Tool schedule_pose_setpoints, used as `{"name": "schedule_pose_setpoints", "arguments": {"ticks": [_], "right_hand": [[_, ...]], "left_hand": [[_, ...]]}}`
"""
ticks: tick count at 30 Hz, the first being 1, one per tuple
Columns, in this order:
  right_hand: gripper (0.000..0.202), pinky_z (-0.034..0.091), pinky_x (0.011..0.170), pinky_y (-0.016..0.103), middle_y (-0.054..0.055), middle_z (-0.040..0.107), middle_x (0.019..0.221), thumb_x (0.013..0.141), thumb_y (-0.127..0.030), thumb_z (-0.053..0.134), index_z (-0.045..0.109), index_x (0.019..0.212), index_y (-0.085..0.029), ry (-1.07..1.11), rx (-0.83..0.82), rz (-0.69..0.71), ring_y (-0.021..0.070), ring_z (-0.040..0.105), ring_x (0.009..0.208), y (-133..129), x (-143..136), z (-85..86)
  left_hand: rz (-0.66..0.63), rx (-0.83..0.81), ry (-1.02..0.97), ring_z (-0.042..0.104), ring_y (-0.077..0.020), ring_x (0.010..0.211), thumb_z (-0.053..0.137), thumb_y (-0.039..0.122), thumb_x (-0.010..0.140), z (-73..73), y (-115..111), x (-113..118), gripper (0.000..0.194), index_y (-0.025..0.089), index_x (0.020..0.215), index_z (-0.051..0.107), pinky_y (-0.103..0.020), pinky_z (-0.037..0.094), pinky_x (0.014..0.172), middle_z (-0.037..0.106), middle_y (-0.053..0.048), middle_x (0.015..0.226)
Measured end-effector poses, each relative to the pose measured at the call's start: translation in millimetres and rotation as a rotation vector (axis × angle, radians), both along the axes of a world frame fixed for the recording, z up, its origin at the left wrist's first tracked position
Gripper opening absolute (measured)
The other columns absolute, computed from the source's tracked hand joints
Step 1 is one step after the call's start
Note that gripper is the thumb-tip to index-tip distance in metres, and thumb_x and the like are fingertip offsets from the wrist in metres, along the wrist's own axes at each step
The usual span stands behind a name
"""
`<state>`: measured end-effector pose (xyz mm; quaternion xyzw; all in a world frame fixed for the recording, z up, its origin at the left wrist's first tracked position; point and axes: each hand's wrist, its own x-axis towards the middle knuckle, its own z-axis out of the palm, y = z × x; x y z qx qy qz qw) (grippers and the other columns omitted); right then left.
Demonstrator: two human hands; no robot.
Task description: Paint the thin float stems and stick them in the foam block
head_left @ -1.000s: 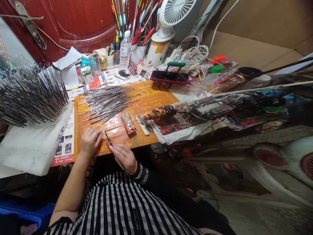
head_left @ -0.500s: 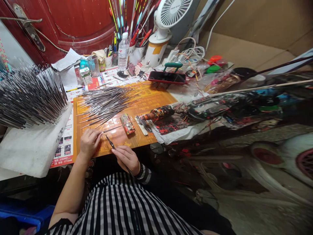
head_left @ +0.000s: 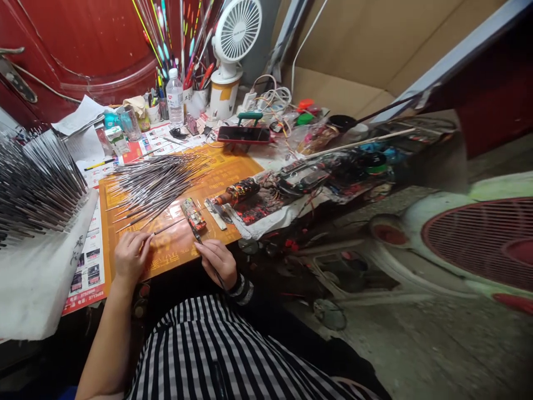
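My left hand [head_left: 132, 254] is closed at the table's front edge, pinching one end of a thin fishing float [head_left: 169, 227]. The float's fine tip points right, towards a paint-spattered block [head_left: 194, 215]. My right hand [head_left: 219, 261] grips a dark, slender brush-like tool [head_left: 197, 238], whose tip is at the block's near end. Whether the tip touches the block I cannot tell. A loose pile of similar floats [head_left: 156, 180] lies beyond my left hand on the orange mat [head_left: 125, 266].
A white foam block [head_left: 37, 289] on the left bristles with upright floats. Behind stand a water bottle [head_left: 175, 100], a fan [head_left: 238, 33] and a propped phone [head_left: 244, 134]. Right of the block are a paint-stained handled tool [head_left: 239, 190] and a white cloth [head_left: 254, 228].
My right hand has moved the brush-like tool rightwards from the float to the paint-spattered block. My left hand still pinches the float. The camera view has turned right.
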<state>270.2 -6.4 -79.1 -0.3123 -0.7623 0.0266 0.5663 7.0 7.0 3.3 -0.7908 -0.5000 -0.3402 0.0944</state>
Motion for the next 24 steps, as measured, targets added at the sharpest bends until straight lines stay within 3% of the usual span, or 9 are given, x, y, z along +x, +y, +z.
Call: {"name": "schedule_pose_setpoints", "arguments": {"ticks": [24], "right_hand": [[0.054,0.060,0.092,0.041,0.012,0.071,0.115,0.095,-0.009,0.051,0.049,0.148,-0.022,0.007,-0.063,-0.009,0.0232,0.067,0.109,-0.3,-5.1,2.3]], "left_hand": [[-0.008,0.025,0.008,0.063,-0.0180,0.081,0.062,0.023,0.093,1.9,0.7,1.2,0.008,0.022,0.098,0.068,-0.033,0.051,0.078,0.071,-0.004,0.088]]}}
